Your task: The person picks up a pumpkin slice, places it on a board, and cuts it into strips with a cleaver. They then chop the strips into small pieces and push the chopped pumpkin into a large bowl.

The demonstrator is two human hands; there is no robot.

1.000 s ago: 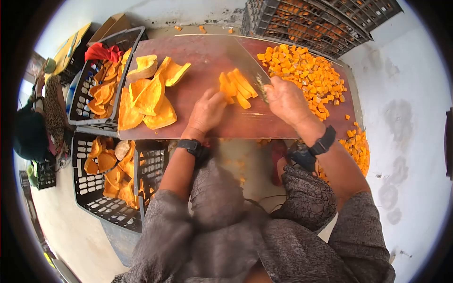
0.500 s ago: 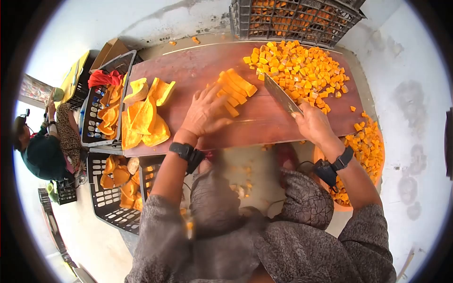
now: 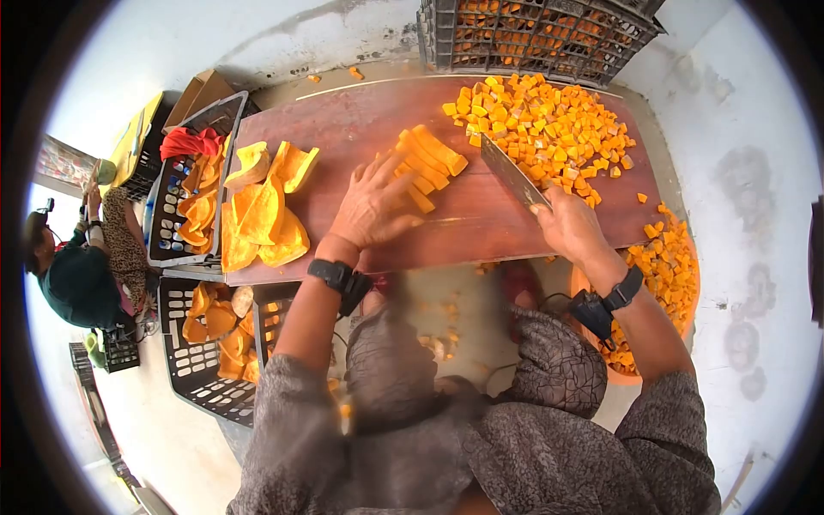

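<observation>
A row of orange squash strips [image 3: 427, 165] is pinned to a reddish cutting board [image 3: 343, 129] by the left hand [image 3: 372, 206], fingers spread flat, nothing gripped; the right hand [image 3: 571, 225] is closed around the handle of a cleaver [image 3: 512, 174], the blade held clear of the wood and pointed up toward the far edge. The strips lie just beyond the left fingertips and to the left of the blade — the row's long axis runs diagonally, from near the left hand up toward the far right; the left hand is touching it, the knife hand stands a little apart. A heap of diced cubes [image 3: 549, 129] is spread over the board's far right corner; large peeled squash slabs [image 3: 262, 215] are stacked at its left end. More cubes are seen in an orange tub [image 3: 665, 257] beside the right wrist — dark plastic crates [image 3: 184, 206] of slabs are ranged at the left; another seated person [image 3: 73, 275] is visible at the far left edge.
</observation>
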